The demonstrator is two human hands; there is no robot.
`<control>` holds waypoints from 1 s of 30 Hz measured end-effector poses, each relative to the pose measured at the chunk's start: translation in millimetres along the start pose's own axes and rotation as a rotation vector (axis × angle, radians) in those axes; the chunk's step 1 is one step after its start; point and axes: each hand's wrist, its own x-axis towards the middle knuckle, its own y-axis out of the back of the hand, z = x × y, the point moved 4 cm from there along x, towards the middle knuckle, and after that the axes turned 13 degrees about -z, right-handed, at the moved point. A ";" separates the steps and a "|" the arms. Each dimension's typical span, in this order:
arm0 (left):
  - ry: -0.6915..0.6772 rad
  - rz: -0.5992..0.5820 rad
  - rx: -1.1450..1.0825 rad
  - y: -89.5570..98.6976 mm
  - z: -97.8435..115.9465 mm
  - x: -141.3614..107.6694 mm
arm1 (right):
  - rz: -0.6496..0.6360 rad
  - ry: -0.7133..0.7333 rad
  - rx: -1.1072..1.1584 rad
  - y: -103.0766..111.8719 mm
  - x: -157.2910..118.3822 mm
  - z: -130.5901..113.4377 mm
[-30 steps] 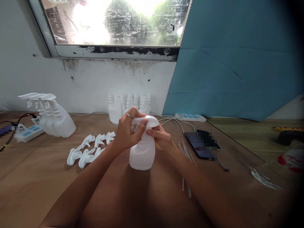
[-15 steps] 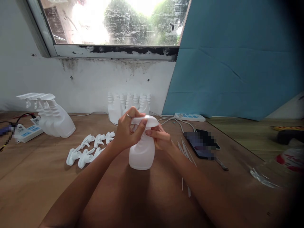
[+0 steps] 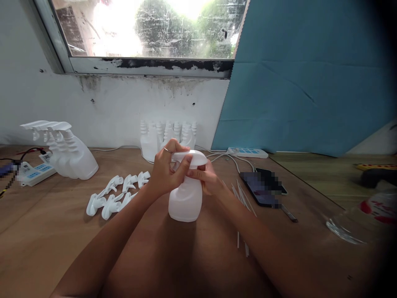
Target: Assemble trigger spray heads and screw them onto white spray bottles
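A white spray bottle (image 3: 185, 203) stands upright on the brown table in front of me, with a white trigger spray head (image 3: 196, 159) on its neck. My left hand (image 3: 170, 167), wearing a ring, grips the spray head from the left, thumb across its side. From the right, my right hand (image 3: 208, 178) has its fingers wrapped round the neck just under the head. The fingers cover most of the collar and trigger. Loose trigger spray heads (image 3: 113, 196) lie to the left, partly behind my left forearm.
Spray bottles with heads (image 3: 72, 155) stand at the left beside a power strip (image 3: 39, 173). Bottles without heads (image 3: 150, 142) line the wall. At right are thin white tubes (image 3: 240, 196), a phone (image 3: 257, 190), another power strip (image 3: 248, 152) and a clear bottle (image 3: 356, 223).
The fingers of my right hand have shifted slightly leftward round the neck under the spray head. My left hand and the bottle stay nearly in place.
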 end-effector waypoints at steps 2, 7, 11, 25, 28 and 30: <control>0.014 -0.005 -0.014 -0.1 -1.4 0.1 | -0.014 -0.010 0.003 0.8 -0.2 1.0; -0.005 0.000 0.001 -0.8 -0.3 0.0 | -0.132 0.010 0.018 2.3 -2.8 3.3; -0.022 0.010 0.022 -0.8 1.4 0.0 | -0.134 0.014 -0.021 3.8 -3.4 6.1; 0.188 0.059 -0.310 -9.1 -13.5 -15.8 | -0.169 -0.021 -0.009 -1.3 0.5 1.0; 0.242 0.130 -0.377 -12.4 -27.1 -40.4 | -0.201 -0.034 -0.024 -7.8 1.5 -5.0; 0.305 0.108 -0.357 -15.0 -36.9 -63.1 | -0.219 -0.071 -0.047 -12.3 2.3 -8.5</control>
